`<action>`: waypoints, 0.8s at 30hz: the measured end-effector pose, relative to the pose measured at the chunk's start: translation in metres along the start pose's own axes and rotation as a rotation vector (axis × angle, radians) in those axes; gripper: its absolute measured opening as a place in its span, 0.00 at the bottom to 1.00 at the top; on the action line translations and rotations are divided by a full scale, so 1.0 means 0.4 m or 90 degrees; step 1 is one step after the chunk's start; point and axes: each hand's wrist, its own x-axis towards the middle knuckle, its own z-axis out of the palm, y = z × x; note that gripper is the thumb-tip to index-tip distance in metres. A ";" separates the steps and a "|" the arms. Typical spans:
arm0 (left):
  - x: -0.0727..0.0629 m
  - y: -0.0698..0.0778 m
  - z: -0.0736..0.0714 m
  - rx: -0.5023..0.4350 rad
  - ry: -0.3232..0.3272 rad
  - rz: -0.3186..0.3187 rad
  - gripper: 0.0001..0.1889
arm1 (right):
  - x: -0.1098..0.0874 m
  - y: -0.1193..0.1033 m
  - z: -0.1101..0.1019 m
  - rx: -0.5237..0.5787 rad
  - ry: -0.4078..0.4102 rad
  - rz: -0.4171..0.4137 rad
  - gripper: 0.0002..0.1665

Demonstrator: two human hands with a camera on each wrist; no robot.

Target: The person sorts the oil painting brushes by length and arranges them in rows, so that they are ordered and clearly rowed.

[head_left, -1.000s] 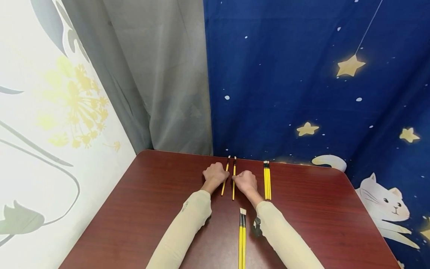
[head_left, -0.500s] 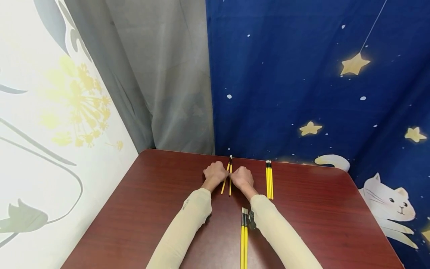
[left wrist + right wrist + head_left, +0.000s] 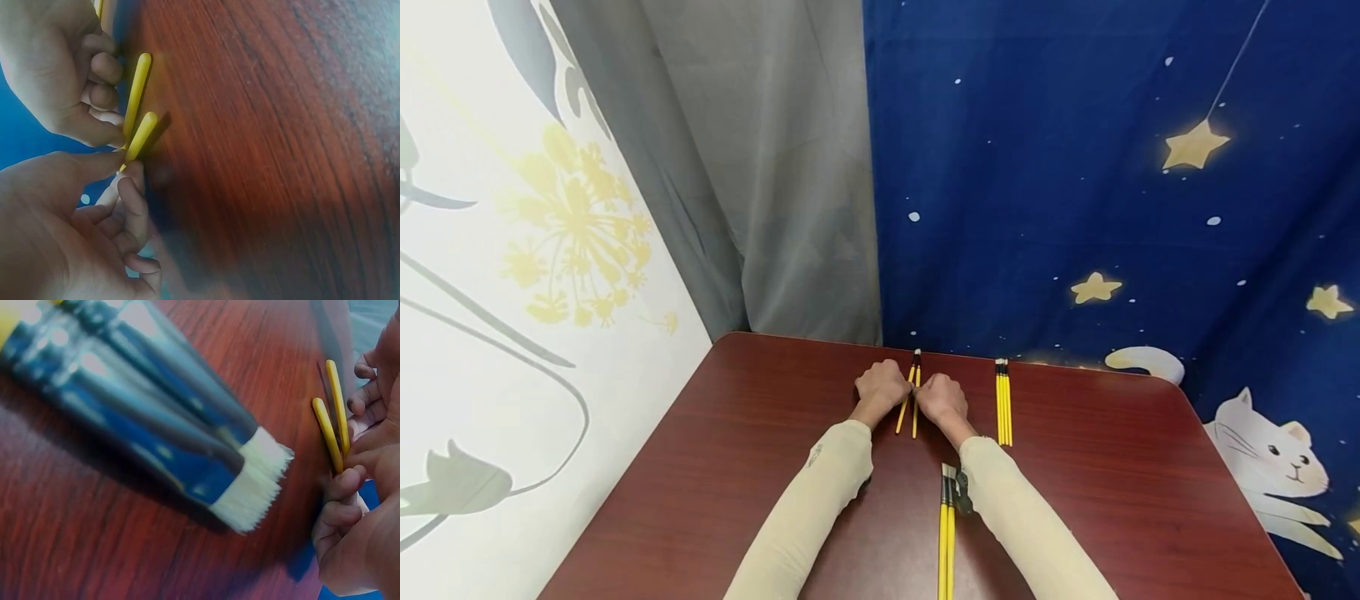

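Note:
My left hand (image 3: 882, 385) pinches a slim yellow paintbrush (image 3: 902, 417) between thumb and fingers near the table's far edge. Its handle slants toward me and to the left. Just right of it, my right hand (image 3: 942, 397) pinches a second yellow paintbrush (image 3: 915, 421), which stands straighter. Both brushes have black ferrules and pale tips, which meet at the top in the head view. In the left wrist view, the rounded handle ends (image 3: 144, 131) spread apart above the wood, with the thumbs close together. The right wrist view shows the same pair of handles (image 3: 328, 434).
Two wider flat paintbrushes (image 3: 947, 542) lie between my forearms, their white bristles (image 3: 250, 494) large in the right wrist view. Right of my hands, several slim yellow brushes (image 3: 1003, 404) lie side by side. A blue star-patterned curtain (image 3: 985, 208) hangs behind the red-brown table (image 3: 752, 400).
My right hand has moved left with its brush, closing the gap to the brush in my left hand. The left hand has stayed nearly still.

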 end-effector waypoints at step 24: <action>-0.004 -0.005 0.001 -0.022 0.004 0.001 0.22 | -0.013 0.012 -0.003 0.011 0.009 -0.064 0.19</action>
